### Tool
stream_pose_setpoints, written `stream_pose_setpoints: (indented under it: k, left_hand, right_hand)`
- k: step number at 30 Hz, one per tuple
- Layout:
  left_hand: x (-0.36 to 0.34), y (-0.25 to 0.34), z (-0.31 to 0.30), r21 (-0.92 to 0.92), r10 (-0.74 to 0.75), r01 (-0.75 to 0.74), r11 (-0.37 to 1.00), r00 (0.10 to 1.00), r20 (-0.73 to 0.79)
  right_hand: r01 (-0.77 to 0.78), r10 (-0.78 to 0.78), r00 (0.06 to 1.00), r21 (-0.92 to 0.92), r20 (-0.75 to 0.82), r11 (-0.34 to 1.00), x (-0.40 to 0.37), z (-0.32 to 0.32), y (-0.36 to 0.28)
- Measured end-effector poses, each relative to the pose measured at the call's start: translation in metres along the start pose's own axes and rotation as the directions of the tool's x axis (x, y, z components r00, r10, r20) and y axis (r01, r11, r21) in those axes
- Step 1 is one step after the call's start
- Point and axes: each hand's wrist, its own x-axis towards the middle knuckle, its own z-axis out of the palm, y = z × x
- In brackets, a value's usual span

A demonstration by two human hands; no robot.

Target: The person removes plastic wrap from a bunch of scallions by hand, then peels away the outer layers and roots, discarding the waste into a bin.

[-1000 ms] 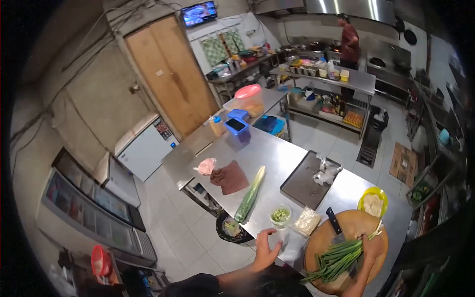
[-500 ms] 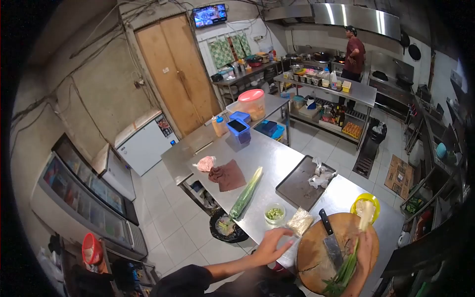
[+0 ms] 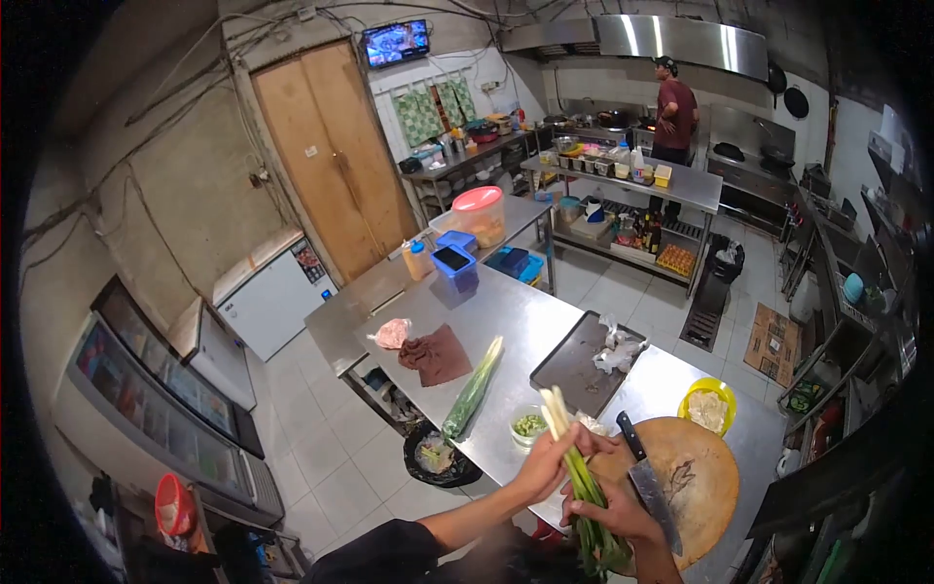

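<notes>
Spring onion bunch [image 3: 581, 479] is held between the left hand [image 3: 547, 469] and the right hand [image 3: 628, 511], at the near left side of the round chopping board [image 3: 715, 487]. Risks, largest item first. At the near edge of the tabletop [image 3: 525, 302], loose leaves could drop over if the grip slackened. On the board, the knife [image 3: 654, 498] lies unheld beside the right wrist; a careless sweep rightward could meet its blade. The tub of chopped greens [image 3: 530, 425], just beyond the left hand, could be tipped by a forward push of the stalks. Fingers of the left hand are clamped on the pale stalks, those of the right on the green part. Long axis slants near to far: pale ends point far and left, leaves near and slightly right.
</notes>
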Motion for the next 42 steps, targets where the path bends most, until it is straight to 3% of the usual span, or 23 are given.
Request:
stream_pose_setpoints:
  k: [2,4,7,8,10,11,12,13,14,16,18,22,26,28,32,34,37,42]
  left_hand:
    - [0.004,0.004,-0.019,-0.136,0.129,-0.134,0.982,0.991,-0.046]
    - [0.004,0.015,-0.014,-0.148,0.12,-0.131,0.98,0.989,-0.085]
    - [0.002,0.014,-0.013,-0.137,0.138,-0.151,0.979,0.985,-0.1]
    - [0.0,0.012,-0.015,-0.118,0.096,-0.099,0.988,0.995,-0.032]
    - [0.0,0.008,-0.019,-0.098,0.05,-0.046,0.994,0.998,0.04]
    - [0.0,0.008,-0.021,-0.176,0.062,-0.044,0.983,0.993,0.096]
    - [0.0,0.008,-0.023,-0.253,0.078,-0.038,0.967,0.985,0.152]
    - [0.001,0.011,-0.028,-0.253,0.081,-0.04,0.967,0.985,0.152]
    - [0.002,0.014,-0.033,-0.248,0.104,-0.068,0.966,0.985,0.139]
    - [0.003,0.024,-0.031,-0.242,0.131,-0.097,0.965,0.983,0.128]
    - [0.001,0.029,-0.021,-0.173,0.162,-0.17,0.97,0.985,-0.057]
    - [-0.001,0.026,-0.026,-0.242,0.141,-0.142,0.96,0.99,-0.018]
    - [-0.004,0.031,-0.017,-0.234,0.119,-0.117,0.965,0.993,-0.004]
    - [-0.004,0.03,-0.016,-0.108,0.127,-0.131,0.986,0.991,-0.048]
    - [-0.005,0.028,-0.014,0.036,0.174,-0.173,0.984,0.984,-0.041]
    - [-0.007,0.028,-0.014,0.251,0.124,-0.098,0.963,0.988,-0.091]
    - [-0.007,0.033,-0.012,0.374,0.137,-0.102,0.922,0.988,-0.068]
    - [-0.005,0.034,-0.018,0.308,0.129,-0.114,0.945,0.991,-0.028]
  right_hand:
    - [0.005,-0.005,0.999,0.017,0.038,1.0,0.003,0.0,0.004]
    - [-0.046,0.047,0.999,0.028,-0.016,0.999,0.007,-0.002,0.012]
    - [-0.095,0.094,0.995,0.04,0.032,0.995,0.011,-0.004,-0.002]
    - [-0.095,0.094,0.995,0.041,0.033,0.995,0.015,-0.005,-0.004]
    - [-0.07,0.058,0.981,0.057,0.183,0.996,0.022,-0.01,-0.009]
    - [-0.069,0.057,0.982,0.058,0.183,0.996,0.021,-0.008,-0.016]
    - [0.016,-0.012,1.0,-0.235,0.017,0.972,0.018,0.0,-0.032]
    - [0.048,-0.128,0.985,-0.518,-0.118,0.854,0.017,0.007,-0.041]
    - [0.05,-0.129,0.985,-0.52,-0.115,0.853,0.018,0.013,-0.042]
    - [0.247,-0.466,0.832,-0.549,-0.303,0.799,0.02,0.021,-0.045]
    - [0.239,-0.505,0.8,-0.6,-0.324,0.764,0.017,0.022,-0.053]
    - [0.26,-0.618,0.734,-0.724,-0.282,0.639,0.017,0.014,-0.047]
    - [0.225,-0.604,0.734,-0.726,-0.312,0.649,0.016,0.014,-0.045]
    - [0.265,-0.73,0.606,-0.785,-0.316,0.56,0.017,0.015,-0.047]
    - [0.182,-0.674,0.656,-0.795,-0.34,0.578,0.01,0.012,-0.057]
    - [0.189,-0.581,0.694,-0.671,-0.426,0.717,0.008,0.012,-0.057]
    - [0.206,-0.539,0.732,-0.62,-0.416,0.757,0.006,0.013,-0.06]
    - [0.229,-0.443,0.817,-0.498,-0.368,0.836,0.005,0.009,-0.054]
